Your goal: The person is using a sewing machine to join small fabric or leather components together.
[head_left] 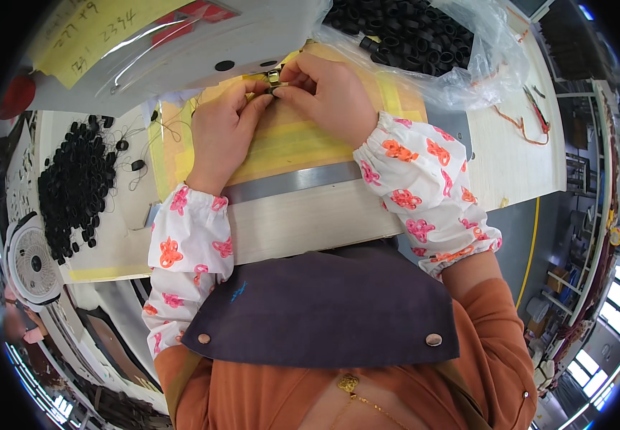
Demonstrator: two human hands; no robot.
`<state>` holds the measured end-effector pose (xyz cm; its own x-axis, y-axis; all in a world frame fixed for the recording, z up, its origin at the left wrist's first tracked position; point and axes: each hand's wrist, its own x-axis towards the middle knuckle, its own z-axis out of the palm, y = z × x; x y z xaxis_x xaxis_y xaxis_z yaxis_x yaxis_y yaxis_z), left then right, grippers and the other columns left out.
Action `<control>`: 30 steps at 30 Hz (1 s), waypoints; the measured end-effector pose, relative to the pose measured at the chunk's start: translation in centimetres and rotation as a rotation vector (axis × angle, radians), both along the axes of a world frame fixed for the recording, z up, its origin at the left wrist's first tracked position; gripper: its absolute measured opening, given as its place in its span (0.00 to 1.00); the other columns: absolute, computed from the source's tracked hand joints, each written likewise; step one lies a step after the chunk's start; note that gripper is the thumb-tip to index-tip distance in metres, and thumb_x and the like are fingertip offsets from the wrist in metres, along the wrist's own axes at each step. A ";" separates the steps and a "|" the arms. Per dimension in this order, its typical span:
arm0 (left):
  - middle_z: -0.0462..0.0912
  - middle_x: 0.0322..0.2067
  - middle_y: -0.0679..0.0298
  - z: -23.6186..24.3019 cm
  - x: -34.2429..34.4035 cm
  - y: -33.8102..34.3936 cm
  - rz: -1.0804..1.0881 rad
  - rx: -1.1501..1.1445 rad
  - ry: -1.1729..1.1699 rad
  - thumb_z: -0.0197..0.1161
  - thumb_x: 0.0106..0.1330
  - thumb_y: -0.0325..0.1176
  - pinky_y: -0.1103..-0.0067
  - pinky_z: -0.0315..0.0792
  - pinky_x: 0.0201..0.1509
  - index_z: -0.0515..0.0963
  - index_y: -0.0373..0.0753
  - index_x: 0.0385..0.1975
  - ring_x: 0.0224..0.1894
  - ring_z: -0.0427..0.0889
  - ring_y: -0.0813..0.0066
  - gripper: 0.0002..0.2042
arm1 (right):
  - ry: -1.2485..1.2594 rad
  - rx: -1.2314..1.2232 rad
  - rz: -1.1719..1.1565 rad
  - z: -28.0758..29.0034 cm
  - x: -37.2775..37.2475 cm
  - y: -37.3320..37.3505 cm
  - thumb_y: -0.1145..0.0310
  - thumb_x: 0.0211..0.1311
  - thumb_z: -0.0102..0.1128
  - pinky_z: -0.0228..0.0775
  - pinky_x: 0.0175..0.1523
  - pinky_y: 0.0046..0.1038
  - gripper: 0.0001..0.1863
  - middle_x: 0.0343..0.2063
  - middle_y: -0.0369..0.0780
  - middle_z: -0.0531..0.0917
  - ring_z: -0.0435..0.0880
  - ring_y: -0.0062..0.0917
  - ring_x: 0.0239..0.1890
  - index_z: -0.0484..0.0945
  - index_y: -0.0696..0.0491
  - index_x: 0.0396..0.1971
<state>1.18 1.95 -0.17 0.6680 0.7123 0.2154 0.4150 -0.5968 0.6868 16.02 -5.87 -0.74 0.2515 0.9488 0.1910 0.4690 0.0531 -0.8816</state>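
Observation:
My left hand (222,132) and my right hand (328,93) meet at the metal foot of a sewing machine (181,43). Their fingertips pinch a small dark piece (275,87) right under the foot; most of it is hidden by my fingers. Both hands rest on a yellow taped work plate (288,140) with a grey metal strip along its near edge. Both forearms wear white sleeve covers with pink and orange flowers.
A heap of small black loops (77,183) lies on the table to the left, next to a small white fan (32,264). A clear plastic bag of black rings (410,32) sits behind my right hand. Orange cords (521,125) lie at the right.

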 end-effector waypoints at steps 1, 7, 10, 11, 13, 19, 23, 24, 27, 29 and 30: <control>0.73 0.12 0.63 -0.1 0.1 0.2 0.001 -0.002 0.001 0.59 0.55 0.36 0.79 0.62 0.20 0.78 0.41 0.31 0.13 0.70 0.72 0.08 | -0.162 0.195 -0.063 -0.4 -0.2 0.0 0.74 0.50 0.58 0.68 0.25 0.22 0.06 0.19 0.39 0.77 0.76 0.22 0.20 0.72 0.60 0.26; 0.75 0.13 0.62 0.2 0.9 1.0 0.023 0.075 0.054 0.58 0.55 0.41 0.77 0.64 0.21 0.79 0.41 0.29 0.15 0.72 0.68 0.10 | -0.275 0.248 -0.186 -0.9 -0.5 0.8 0.77 0.45 0.59 0.69 0.27 0.26 0.05 0.21 0.43 0.78 0.78 0.33 0.23 0.74 0.59 0.25; 0.75 0.13 0.63 0.2 1.1 1.2 0.077 0.005 0.132 0.58 0.55 0.44 0.77 0.63 0.20 0.80 0.42 0.27 0.15 0.72 0.69 0.12 | -0.289 0.247 -0.215 -1.0 -0.4 1.0 0.77 0.46 0.58 0.69 0.28 0.26 0.04 0.20 0.43 0.79 0.78 0.32 0.22 0.75 0.59 0.24; 0.75 0.13 0.63 0.1 1.1 1.3 0.096 -0.018 0.150 0.58 0.54 0.45 0.77 0.64 0.20 0.81 0.42 0.26 0.15 0.72 0.69 0.13 | -0.290 0.246 -0.217 -1.0 -0.4 1.0 0.77 0.46 0.58 0.69 0.28 0.26 0.04 0.20 0.43 0.79 0.78 0.32 0.22 0.75 0.59 0.24; 0.75 0.13 0.63 -0.1 1.1 1.3 0.116 -0.042 0.167 0.58 0.54 0.46 0.77 0.64 0.21 0.81 0.42 0.26 0.14 0.72 0.69 0.14 | -0.284 0.262 -0.224 -1.0 -0.4 1.1 0.78 0.45 0.58 0.69 0.27 0.26 0.04 0.20 0.43 0.79 0.78 0.32 0.22 0.75 0.59 0.24; 0.77 0.14 0.63 -0.3 1.0 1.3 0.121 -0.087 0.016 0.58 0.54 0.44 0.79 0.66 0.23 0.81 0.41 0.26 0.15 0.73 0.72 0.13 | -0.284 0.265 -0.247 -0.7 -0.6 1.0 0.78 0.44 0.58 0.69 0.27 0.26 0.04 0.19 0.44 0.78 0.78 0.33 0.21 0.75 0.60 0.23; 0.77 0.15 0.64 -0.5 0.9 1.5 0.106 -0.096 0.019 0.59 0.54 0.43 0.79 0.66 0.23 0.80 0.39 0.26 0.17 0.74 0.73 0.13 | -0.249 0.230 -0.233 -0.7 -0.7 0.8 0.76 0.46 0.56 0.67 0.28 0.35 0.03 0.21 0.45 0.75 0.75 0.41 0.25 0.72 0.58 0.21; 0.77 0.15 0.64 -0.5 1.0 1.5 0.097 -0.072 -0.003 0.58 0.55 0.43 0.79 0.66 0.24 0.80 0.39 0.26 0.17 0.74 0.73 0.13 | -0.255 0.238 -0.237 -0.6 -0.7 0.8 0.76 0.46 0.56 0.67 0.28 0.35 0.03 0.21 0.46 0.75 0.75 0.41 0.25 0.72 0.58 0.21; 0.77 0.15 0.63 -1.1 0.7 2.1 0.067 -0.033 -0.008 0.58 0.55 0.43 0.79 0.66 0.24 0.80 0.39 0.27 0.17 0.74 0.72 0.13 | -0.259 0.247 -0.229 -0.6 -0.8 0.8 0.76 0.46 0.56 0.67 0.28 0.36 0.03 0.21 0.46 0.75 0.75 0.41 0.25 0.72 0.58 0.21; 0.77 0.15 0.62 -0.7 0.7 1.9 0.070 -0.052 0.011 0.58 0.55 0.44 0.79 0.66 0.24 0.80 0.40 0.27 0.17 0.74 0.71 0.13 | -0.260 0.249 -0.223 -0.7 -0.7 1.0 0.76 0.46 0.56 0.67 0.28 0.36 0.03 0.21 0.46 0.75 0.75 0.41 0.25 0.72 0.58 0.21; 0.77 0.15 0.62 -0.4 0.7 1.9 0.073 -0.070 0.032 0.58 0.55 0.44 0.78 0.66 0.24 0.80 0.40 0.27 0.17 0.74 0.70 0.13 | -0.266 0.244 -0.226 -0.7 -0.7 1.0 0.76 0.46 0.56 0.67 0.28 0.36 0.03 0.21 0.45 0.75 0.75 0.41 0.25 0.72 0.58 0.21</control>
